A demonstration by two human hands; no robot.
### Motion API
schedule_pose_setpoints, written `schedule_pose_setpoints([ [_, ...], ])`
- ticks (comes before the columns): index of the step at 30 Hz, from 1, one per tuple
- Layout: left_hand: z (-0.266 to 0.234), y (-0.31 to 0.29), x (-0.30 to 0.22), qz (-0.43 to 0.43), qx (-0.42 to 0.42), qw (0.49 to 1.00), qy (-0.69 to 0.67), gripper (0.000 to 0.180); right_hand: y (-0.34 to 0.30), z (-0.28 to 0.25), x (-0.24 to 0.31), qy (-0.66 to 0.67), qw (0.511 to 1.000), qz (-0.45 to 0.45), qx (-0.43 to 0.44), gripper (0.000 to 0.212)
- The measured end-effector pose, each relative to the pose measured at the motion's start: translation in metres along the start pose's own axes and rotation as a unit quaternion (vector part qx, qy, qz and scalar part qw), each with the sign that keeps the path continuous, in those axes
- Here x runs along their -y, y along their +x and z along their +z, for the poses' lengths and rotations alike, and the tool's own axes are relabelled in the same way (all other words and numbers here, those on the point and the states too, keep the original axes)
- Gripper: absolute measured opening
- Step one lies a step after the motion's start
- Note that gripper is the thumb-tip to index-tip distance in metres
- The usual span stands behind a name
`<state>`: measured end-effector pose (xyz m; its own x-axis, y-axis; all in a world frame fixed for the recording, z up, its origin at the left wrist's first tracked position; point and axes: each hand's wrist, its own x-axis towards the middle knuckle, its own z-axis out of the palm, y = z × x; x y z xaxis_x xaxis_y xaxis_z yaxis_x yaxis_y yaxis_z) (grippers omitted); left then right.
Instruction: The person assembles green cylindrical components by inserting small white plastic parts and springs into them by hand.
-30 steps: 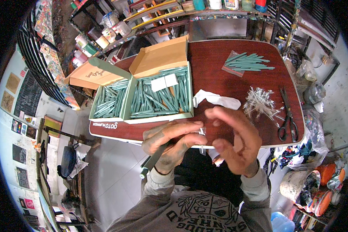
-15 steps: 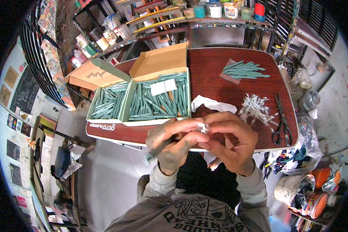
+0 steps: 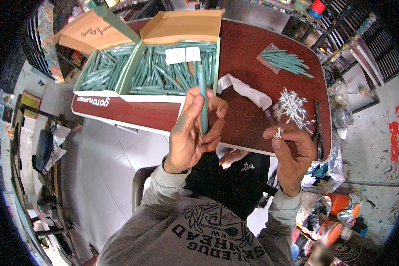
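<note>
Cluttered shelves and a paint-spattered wall surround a dark red table (image 3: 270, 62), seen from above. Nearest the viewer, the left hand (image 3: 192, 131) is closed around a teal pen (image 3: 203, 99), which is held upright just in front of the table's near edge, its tip pointing away. The right hand (image 3: 290, 150) is curled, its thumb and fingers pinched on a small white part (image 3: 278, 132); exactly what that part is cannot be made out. The two hands are held apart, so the part is not yet fitted to the pen.

Just beyond the right hand a loose pile of thin white pieces (image 3: 291, 104) is spread on the table, with dark pliers (image 3: 318, 128) lying beside it near the right edge. A crumpled white wrapper (image 3: 246, 91) lies between the pile and the boxes. Farther off, two open cardboard boxes (image 3: 119, 93) are filled with many more teal pens, two white slips resting on top of the nearer heap. At the far side a small bundle of teal pens (image 3: 286, 60) is laid on a clear bag. Judging by the full boxes and the small bundle, only a little seems finished and most pens remain to be handled.
</note>
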<state>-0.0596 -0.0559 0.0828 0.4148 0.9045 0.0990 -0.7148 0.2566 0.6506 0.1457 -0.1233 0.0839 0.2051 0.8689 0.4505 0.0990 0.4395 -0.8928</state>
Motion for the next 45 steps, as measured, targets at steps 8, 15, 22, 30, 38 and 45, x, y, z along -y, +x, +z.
schedule_pose_setpoints([
  [8,-0.017,0.003,0.014,-0.016,-0.058,0.998,-0.006,0.048,0.001,0.019,0.002,0.056,0.995,0.067,0.044,0.013],
  [15,-0.006,0.0,0.006,-0.024,-0.026,0.984,0.173,0.028,0.018,0.035,0.004,0.051,0.989,0.069,0.12,0.016],
  [22,-0.009,0.001,0.002,-0.009,0.008,0.977,0.213,0.025,0.019,0.026,0.002,-0.004,0.988,0.05,0.148,0.01],
  [30,-0.006,0.0,0.006,0.011,-0.003,0.972,0.234,0.016,0.019,0.029,0.008,-0.017,0.987,0.072,0.146,0.011],
  [38,-0.011,-0.001,0.004,0.106,-0.007,0.922,0.373,0.015,0.017,0.03,0.012,-0.003,0.98,0.138,0.146,0.015],
  [45,-0.003,0.003,0.012,0.122,-0.054,0.957,0.256,0.036,0.011,0.037,0.0,0.043,0.986,0.114,0.111,0.016],
])
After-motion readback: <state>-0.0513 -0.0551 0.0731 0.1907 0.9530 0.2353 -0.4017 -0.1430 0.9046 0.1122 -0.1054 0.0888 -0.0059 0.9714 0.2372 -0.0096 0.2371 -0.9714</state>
